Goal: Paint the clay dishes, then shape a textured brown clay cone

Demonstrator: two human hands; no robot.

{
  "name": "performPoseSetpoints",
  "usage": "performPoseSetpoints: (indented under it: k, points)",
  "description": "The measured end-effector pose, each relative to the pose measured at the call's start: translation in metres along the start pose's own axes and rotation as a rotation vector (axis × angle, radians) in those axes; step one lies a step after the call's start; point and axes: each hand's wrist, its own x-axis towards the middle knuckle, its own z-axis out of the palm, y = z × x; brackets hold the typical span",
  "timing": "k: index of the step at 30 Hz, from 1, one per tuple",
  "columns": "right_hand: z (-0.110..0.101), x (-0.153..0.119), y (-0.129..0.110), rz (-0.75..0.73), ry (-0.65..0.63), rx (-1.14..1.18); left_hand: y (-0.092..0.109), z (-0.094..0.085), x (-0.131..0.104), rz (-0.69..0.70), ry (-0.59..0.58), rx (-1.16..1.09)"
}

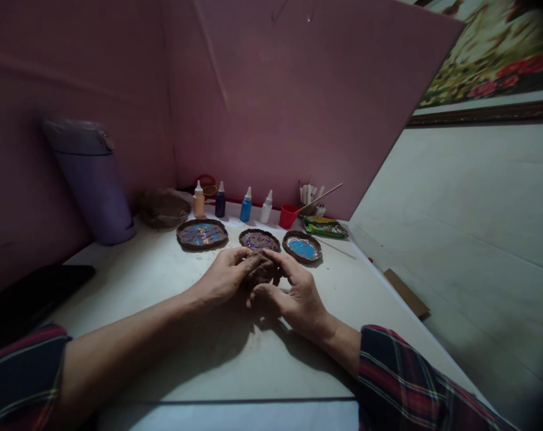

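Between my two hands is a lump of brown clay [263, 272], raised a little off the white table. My left hand [226, 275] grips its left side, with the thumb across the top. From the right, my right hand [296, 293] closes round it, thumb at the near side and fingers at the far side. Just beyond my hands lie three shallow clay dishes: one with blue and purple streaks [202, 234], one with purple marks [259, 240] and one with a bright blue middle [302, 247]. My hands hide part of the clay.
Along the back stand several small paint bottles [246, 206], a red cup [288, 216] with a stick in it, and a green packet [325, 227]. At left are a purple tumbler [94, 185], a wrapped brown mass [163, 208] and a dark flat object [42, 296]. Pink panels close the back.
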Motion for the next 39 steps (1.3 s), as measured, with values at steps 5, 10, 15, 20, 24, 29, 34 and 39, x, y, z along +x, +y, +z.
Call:
performPoseSetpoints:
  k: [5, 10, 15, 20, 24, 29, 34, 39]
  points:
    - [-0.001, 0.002, 0.008, 0.148, 0.051, 0.063, 0.005, -0.006, -0.003, -0.136, -0.219, -0.303]
    - [-0.002, 0.004, 0.018, 0.27, 0.066, 0.274, 0.012, -0.013, -0.003, -0.17, -0.368, -0.44]
    - [-0.002, 0.004, 0.019, 0.232, 0.079, 0.286, 0.007, -0.013, -0.001, -0.092, -0.34, -0.336]
    - [-0.003, 0.003, 0.015, 0.1, 0.11, 0.07, 0.006, -0.008, -0.002, -0.046, -0.291, -0.195]
    - [-0.004, 0.003, 0.011, -0.043, 0.106, -0.124, 0.003, -0.005, -0.002, -0.002, -0.207, -0.129]
    - [-0.005, 0.001, 0.007, -0.188, 0.056, -0.262, -0.001, -0.002, -0.003, 0.003, -0.19, -0.064]
    - [-0.005, -0.001, 0.003, -0.242, 0.062, -0.284, 0.003, 0.0, -0.007, 0.082, -0.126, -0.04]
    - [-0.005, -0.002, 0.001, -0.197, 0.045, -0.227, 0.001, 0.0, -0.006, 0.036, -0.071, -0.078]
